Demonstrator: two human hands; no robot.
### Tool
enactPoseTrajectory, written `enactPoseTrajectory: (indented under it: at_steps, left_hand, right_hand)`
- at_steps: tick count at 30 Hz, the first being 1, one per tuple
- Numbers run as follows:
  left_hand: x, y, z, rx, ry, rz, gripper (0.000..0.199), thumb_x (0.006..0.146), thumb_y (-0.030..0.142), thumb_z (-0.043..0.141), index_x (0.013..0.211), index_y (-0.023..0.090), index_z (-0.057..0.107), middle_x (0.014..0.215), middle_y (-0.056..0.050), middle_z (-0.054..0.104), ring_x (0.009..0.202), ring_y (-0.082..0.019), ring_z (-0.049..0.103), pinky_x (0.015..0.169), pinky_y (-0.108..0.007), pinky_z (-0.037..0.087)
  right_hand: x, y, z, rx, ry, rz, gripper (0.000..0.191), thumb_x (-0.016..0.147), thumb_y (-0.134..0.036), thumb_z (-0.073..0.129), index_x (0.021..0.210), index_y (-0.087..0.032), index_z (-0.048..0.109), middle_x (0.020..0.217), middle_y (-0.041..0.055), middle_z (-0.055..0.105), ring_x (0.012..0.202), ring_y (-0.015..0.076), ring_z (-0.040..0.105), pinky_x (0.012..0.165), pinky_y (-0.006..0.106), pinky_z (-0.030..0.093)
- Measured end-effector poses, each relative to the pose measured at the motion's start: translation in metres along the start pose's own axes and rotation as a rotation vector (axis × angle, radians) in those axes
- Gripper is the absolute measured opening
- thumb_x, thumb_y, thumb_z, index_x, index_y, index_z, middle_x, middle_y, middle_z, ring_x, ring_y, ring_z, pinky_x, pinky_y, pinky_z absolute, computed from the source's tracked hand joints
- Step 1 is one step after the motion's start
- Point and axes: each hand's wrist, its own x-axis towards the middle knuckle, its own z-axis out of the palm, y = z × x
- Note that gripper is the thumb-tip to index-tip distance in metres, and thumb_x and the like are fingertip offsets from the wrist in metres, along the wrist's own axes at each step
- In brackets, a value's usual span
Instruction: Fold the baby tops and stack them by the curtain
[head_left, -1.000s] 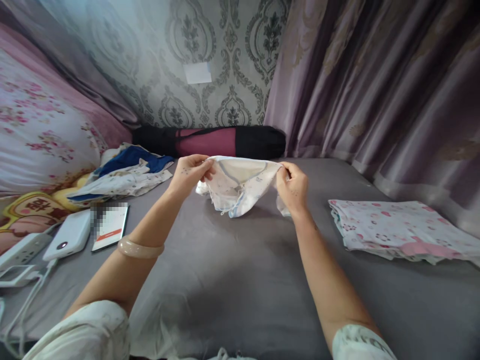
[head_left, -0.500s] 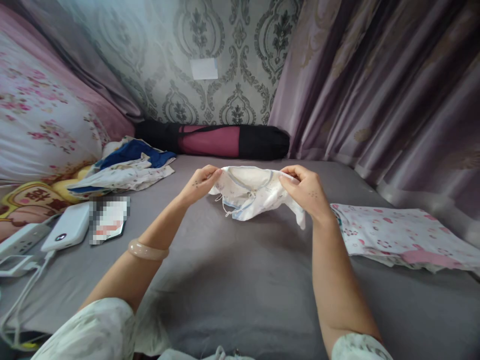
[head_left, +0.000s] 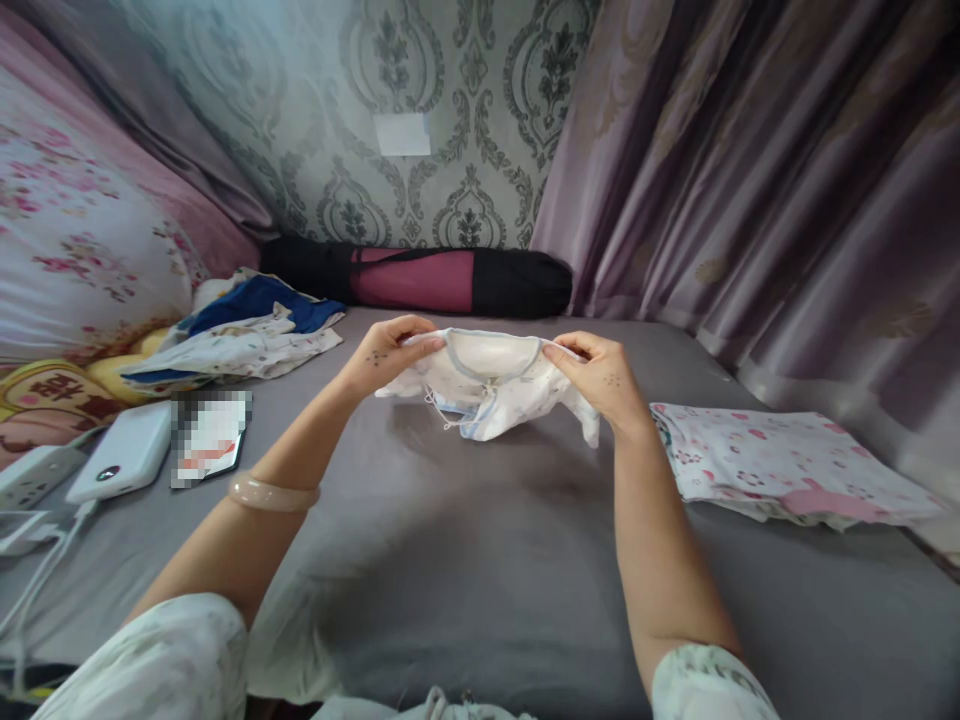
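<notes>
A small white baby shirt [head_left: 517, 395] with a faint print, pale blue trim and thin tie strings is stretched between my two hands above the grey bed sheet. My left hand [head_left: 390, 352] pinches it at the shoulder just left of the neckline. On the other side of the neckline, my right hand [head_left: 596, 372] pinches the right shoulder. Its sleeves and lower part hang loosely, and the blue-edged front faces me.
To the right lies a folded white cloth with pink prints [head_left: 765, 460]. Rumpled clothes [head_left: 247, 335] are heaped at the left, near a white power bank [head_left: 124, 450], a blurred-out phone-like item [head_left: 210, 440] and a power strip [head_left: 37, 475]. A black and maroon roll bag [head_left: 412, 280] rests against the wall.
My left hand has shifted left and the shirt is spread wider, its neckline now flatter and its left sleeve showing. The whole view has moved slightly.
</notes>
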Motion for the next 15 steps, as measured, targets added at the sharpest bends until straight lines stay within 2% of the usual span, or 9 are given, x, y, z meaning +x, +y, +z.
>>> enactPoseTrajectory:
  at_steps: [5, 9, 12, 15]
  left_hand:
    - [-0.001, 0.01, -0.016, 0.116, 0.073, 0.047, 0.026, 0.074, 0.048, 0.072, 0.079, 0.023, 0.074, 0.078, -0.003, 0.067, 0.073, -0.015, 0.058, 0.062, -0.025, 0.046]
    - [-0.003, 0.019, -0.028, 0.171, 0.1, 0.105, 0.028, 0.076, 0.049, 0.07, 0.079, 0.022, 0.076, 0.081, -0.004, 0.067, 0.073, -0.015, 0.058, 0.063, -0.025, 0.046]
    - [-0.002, 0.031, -0.039, 0.208, 0.095, 0.127, 0.03, 0.077, 0.048, 0.069, 0.076, 0.019, 0.075, 0.078, -0.005, 0.066, 0.069, -0.014, 0.057, 0.061, -0.024, 0.045]
    - [0.002, 0.048, -0.055, 0.238, 0.022, 0.115, 0.031, 0.076, 0.048, 0.069, 0.074, 0.018, 0.074, 0.072, -0.003, 0.065, 0.064, -0.013, 0.056, 0.056, -0.023, 0.043]
  right_hand:
    - [0.004, -0.003, 0.002, -0.007, -0.011, -0.033, 0.036, 0.08, -0.053, 0.066, 0.086, -0.019, 0.076, 0.082, 0.0041, 0.072, 0.075, 0.018, 0.063, 0.067, 0.028, 0.047]
    - [0.012, -0.009, -0.001, -0.083, -0.025, -0.106, 0.039, 0.082, -0.055, 0.063, 0.085, -0.019, 0.076, 0.078, 0.0033, 0.07, 0.071, 0.0166, 0.061, 0.065, 0.028, 0.045]
    - [0.019, -0.021, -0.009, -0.134, -0.063, -0.129, 0.046, 0.081, -0.061, 0.061, 0.079, -0.018, 0.076, 0.073, 0.003, 0.068, 0.069, 0.017, 0.059, 0.06, 0.027, 0.043]
    - [0.025, -0.041, -0.025, -0.165, -0.18, -0.107, 0.05, 0.078, -0.065, 0.062, 0.077, -0.017, 0.075, 0.069, 0.0028, 0.066, 0.067, 0.0172, 0.057, 0.056, 0.026, 0.04]
